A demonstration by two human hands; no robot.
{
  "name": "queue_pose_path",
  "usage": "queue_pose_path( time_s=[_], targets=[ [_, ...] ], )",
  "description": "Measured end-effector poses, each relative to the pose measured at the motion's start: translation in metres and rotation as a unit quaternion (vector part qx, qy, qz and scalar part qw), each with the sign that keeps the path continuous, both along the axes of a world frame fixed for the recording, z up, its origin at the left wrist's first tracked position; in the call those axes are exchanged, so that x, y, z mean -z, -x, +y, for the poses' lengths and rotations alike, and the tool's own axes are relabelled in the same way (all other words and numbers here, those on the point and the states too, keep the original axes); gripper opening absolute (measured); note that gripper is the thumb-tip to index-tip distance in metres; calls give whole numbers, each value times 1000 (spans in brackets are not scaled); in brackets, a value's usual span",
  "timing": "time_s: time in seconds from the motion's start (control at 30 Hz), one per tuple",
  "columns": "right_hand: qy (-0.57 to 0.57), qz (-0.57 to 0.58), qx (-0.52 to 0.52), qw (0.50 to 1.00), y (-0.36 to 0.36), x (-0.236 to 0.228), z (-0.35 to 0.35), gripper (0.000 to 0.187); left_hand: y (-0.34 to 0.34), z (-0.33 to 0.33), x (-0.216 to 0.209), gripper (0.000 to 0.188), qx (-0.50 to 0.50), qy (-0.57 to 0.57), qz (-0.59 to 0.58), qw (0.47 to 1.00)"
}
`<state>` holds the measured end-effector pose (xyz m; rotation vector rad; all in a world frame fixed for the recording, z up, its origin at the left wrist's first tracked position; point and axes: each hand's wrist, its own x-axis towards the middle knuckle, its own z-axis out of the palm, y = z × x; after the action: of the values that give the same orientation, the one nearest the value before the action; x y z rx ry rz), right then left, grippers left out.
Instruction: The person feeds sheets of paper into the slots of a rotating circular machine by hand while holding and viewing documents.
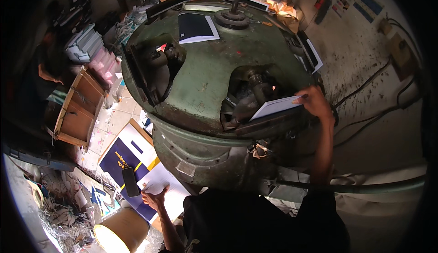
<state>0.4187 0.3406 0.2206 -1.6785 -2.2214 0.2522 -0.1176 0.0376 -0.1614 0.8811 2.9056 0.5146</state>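
Observation:
My right hand pinches the right end of a thin white booklet. The booklet stands on edge in a slot along the near rim of a large round green machine. Down at the left, my left hand rests with fingers apart on a white booklet or stack of sheets. Beneath and beside these lie dark blue printed covers on a board. A black phone lies against the sheets, just left of my left hand.
On the machine top lies a dark-covered book beside a round metal hub. Openings in the top expose machinery. A yellowish bucket, a wooden crate and paper scraps crowd the left. Other people work at the far side and left.

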Motion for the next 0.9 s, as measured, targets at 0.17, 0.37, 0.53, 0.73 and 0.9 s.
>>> queue_pose_path(
  time_s=[0.17, 0.37, 0.53, 0.73, 0.9],
  targets=[
    [40, 39, -16, 998, -9, 4, 5, 21, -3, -2, 5, 121, -1, 12, 17, 1000],
    [39, 18, -37, 998, -17, 16, 7, 24, 0, -2, 8, 132, 20, 21, 92, 995],
    [83, 27, -5, 996, -31, 45, 15, 22, -19, 15, -28, 117, 6, 41, 181, 983],
    [74, 63, 38, 995, -31, 55, 21, 21, -12, 10, -58, 39, -38, -348, -135, 927],
    [15, -45, 60, 997, -34, 52, 19, 34, -22, 10, -167, 34, 16, -412, -263, 872]
  ],
)
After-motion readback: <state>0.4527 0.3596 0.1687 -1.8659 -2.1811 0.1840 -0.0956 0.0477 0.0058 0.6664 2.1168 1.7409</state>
